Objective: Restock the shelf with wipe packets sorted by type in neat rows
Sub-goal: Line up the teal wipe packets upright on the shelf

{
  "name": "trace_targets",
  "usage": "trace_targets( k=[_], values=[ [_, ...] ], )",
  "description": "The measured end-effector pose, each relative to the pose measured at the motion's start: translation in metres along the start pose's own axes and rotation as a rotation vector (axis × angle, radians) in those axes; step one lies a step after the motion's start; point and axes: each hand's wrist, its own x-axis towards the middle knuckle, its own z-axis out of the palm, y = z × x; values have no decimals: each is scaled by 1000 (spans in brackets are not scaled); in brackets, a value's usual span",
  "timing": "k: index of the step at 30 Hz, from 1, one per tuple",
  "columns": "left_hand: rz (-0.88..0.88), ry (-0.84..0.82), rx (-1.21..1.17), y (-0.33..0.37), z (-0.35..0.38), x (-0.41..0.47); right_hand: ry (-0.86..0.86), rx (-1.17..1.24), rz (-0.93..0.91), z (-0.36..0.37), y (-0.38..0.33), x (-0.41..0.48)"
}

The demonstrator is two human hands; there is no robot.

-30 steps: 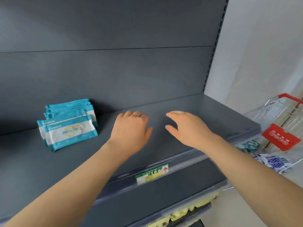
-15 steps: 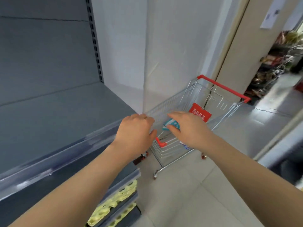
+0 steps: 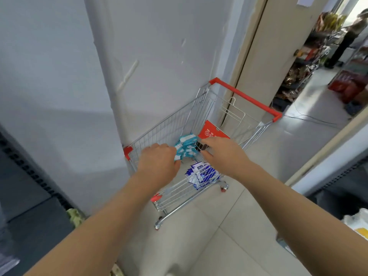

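A small wire shopping cart (image 3: pixel 201 193) with a red handle stands on the floor ahead of me. Inside it lie teal-and-white wipe packets (image 3: pixel 186 145) and a pile of blue-and-white wipe packets (image 3: pixel 202 174). My left hand (image 3: pixel 159 164) hovers over the cart's near left corner, fingers loosely curled, holding nothing. My right hand (image 3: pixel 223 153) reaches over the cart beside the teal packets with fingers extended, apart from them. The dark shelf (image 3: pixel 23 196) shows only at the left edge.
A white wall and pillar (image 3: pixel 139 66) stand right behind the cart. A doorway at the right opens to an aisle with stocked shelves and a person (image 3: pixel 346 36) far off. A white bag (image 3: pixel 356 222) sits at the lower right. Tiled floor lies around the cart.
My view has swung right from the shelf with its teal packets to the cart. Both hands have left the shelf and now hover over the cart's contents.
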Motion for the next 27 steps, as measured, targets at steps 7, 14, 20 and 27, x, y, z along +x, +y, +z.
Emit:
trace_targets(
  k=[7,14,20,27],
  values=[
    [-62,-99,-3,1,33,126,-95,3,25,27,81,110],
    [-175,-196,4,-8,99,228,-191,9,-40,93,154,218],
    [-386,-286,-99,-9,189,321,-301,44,-161,174,214,323],
    [-611,-375,-272,-22,312,401,-405,118,-225,282,262,412]
  ],
)
